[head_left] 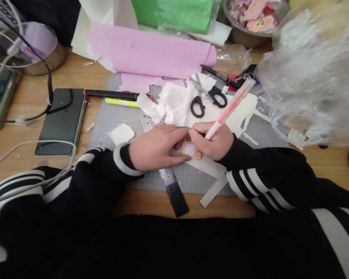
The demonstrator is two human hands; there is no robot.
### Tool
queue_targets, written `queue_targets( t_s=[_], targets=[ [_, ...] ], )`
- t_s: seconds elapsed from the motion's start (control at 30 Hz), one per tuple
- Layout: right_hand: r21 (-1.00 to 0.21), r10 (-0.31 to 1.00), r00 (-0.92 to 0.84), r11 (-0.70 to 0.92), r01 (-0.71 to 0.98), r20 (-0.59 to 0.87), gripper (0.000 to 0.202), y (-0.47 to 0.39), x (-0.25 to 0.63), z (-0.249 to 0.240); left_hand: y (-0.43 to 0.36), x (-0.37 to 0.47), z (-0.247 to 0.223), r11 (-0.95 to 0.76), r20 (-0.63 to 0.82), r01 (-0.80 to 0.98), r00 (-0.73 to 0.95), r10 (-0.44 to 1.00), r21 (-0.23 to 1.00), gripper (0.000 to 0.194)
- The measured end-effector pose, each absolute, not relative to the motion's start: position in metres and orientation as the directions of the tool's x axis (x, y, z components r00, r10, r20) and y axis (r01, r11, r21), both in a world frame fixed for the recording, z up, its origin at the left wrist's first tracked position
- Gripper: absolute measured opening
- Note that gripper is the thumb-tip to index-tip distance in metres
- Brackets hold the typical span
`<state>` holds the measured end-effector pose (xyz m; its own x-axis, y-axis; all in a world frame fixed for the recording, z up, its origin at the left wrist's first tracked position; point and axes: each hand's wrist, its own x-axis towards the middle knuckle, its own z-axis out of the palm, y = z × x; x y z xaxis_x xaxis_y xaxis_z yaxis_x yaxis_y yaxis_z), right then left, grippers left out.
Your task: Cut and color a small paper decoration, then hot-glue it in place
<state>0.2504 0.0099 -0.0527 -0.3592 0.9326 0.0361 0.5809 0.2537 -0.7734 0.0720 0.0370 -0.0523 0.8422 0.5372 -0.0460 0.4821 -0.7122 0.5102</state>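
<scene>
A small orange-and-white piece (192, 150) lies between my two hands over the grey cutting mat (145, 184). My left hand (159, 146) pinches its left side between thumb and fingers. In my right hand (213, 140) is a pink-and-clear pen (229, 110), slanting up to the right; its tip is hidden by my fingers. White paper pieces (174, 100) and scissors with black handles (208, 101) lie just beyond my hands. Below my left hand a metal ruler (174, 192) sticks out toward the table's front edge.
Two phones (62, 120) and cables lie at the left. Black (113, 94) and yellow (120, 102) markers rest beyond my left hand. Pink sheets (151, 48) span the back. A metal bowl (238, 33) and clear plastic bags (314, 77) stand at the right.
</scene>
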Motion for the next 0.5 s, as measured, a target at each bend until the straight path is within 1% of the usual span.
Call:
queue_targets(
  t_s=[0.13,0.23,0.37,0.5],
  targets=[
    [-0.774,0.927,-0.374,0.233,0.589,-0.005,0.034,0.0103,0.2512,-0.0515,0.0369,0.0719,-0.051,-0.709,-0.054,0.483,0.843,0.535,0.513,0.028],
    [-0.779,0.934,-0.357,0.231,0.583,0.009,0.035,0.0104,0.2515,-0.051,0.0371,0.0713,-0.0506,-0.706,-0.055,0.487,0.84,0.539,0.514,0.027],
    [-0.768,0.926,-0.378,0.254,0.589,0.017,0.035,0.0107,0.2513,-0.0524,0.0372,0.071,-0.051,-0.709,-0.055,0.485,0.842,0.536,0.513,0.027],
    [-0.773,0.932,-0.358,0.269,0.574,0.058,0.036,0.0106,0.2514,-0.0544,0.0373,0.0713,-0.0517,-0.708,-0.05,0.483,0.842,0.538,0.515,0.027]
  ],
)
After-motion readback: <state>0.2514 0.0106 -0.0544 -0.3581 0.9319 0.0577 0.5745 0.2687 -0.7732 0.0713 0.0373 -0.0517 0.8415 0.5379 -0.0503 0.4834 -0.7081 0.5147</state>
